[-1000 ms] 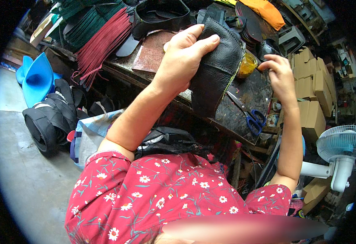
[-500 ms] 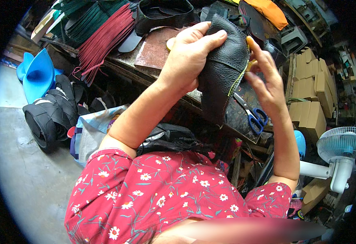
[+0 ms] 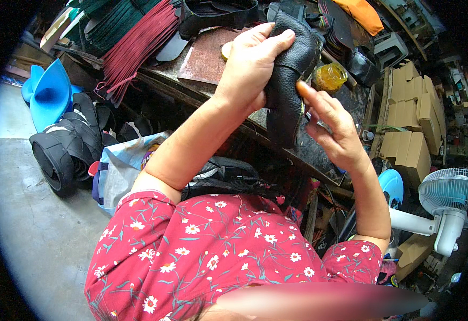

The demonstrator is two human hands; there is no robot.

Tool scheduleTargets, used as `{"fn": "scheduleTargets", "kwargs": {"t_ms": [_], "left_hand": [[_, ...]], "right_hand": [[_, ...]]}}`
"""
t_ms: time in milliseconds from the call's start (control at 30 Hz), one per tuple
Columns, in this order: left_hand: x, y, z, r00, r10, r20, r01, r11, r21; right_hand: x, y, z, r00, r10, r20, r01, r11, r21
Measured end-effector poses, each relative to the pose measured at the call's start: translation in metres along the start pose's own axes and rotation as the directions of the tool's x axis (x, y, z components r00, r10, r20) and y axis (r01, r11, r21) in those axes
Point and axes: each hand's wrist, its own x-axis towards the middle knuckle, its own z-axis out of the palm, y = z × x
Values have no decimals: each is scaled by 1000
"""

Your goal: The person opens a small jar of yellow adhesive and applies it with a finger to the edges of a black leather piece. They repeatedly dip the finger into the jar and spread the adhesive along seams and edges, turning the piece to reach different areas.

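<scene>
Stacked plain brown cardboard boxes point(image 3: 409, 125) at right, beyond the workbench edge, flat rectangular, roughly two columns. More brown cardboard point(image 3: 413, 254) low right, under the white fan. Blue-and-white printed plastic bag point(image 3: 117, 171) on floor, left of the bench. Screens, signs: none visible.

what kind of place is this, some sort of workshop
Likely a small shoe or leather workshop: the left hand holds a black leather piece over a cluttered workbench, with bundled red cords and stacked cardboard boxes nearby.

Grainy matt black leather shoe upper point(image 3: 290, 80), translucent amber jar point(image 3: 329, 77) beside it, rusty scuffed worktop point(image 3: 204, 53), red cords point(image 3: 137, 45) left, cardboard boxes point(image 3: 410, 128) right
</scene>
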Motion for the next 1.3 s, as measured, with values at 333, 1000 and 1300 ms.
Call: {"fn": "scheduleTargets", "kwargs": {"t_ms": [333,1000,1300], "left_hand": [[1,-6,1,1000,-6,26,6,1000,-12],[4,-6,0,1000,29,1,-29,997,-65],[14,-15,-6,998,40,-46,-44,995,-93]], "right_hand": [[4,-1,-4,977,-58,-203,-7,952,-307],[-1,-1,-2,994,-72,-78,61,989,-133],[5,-21,-23,898,-417,-142,220,704,-675]]}}
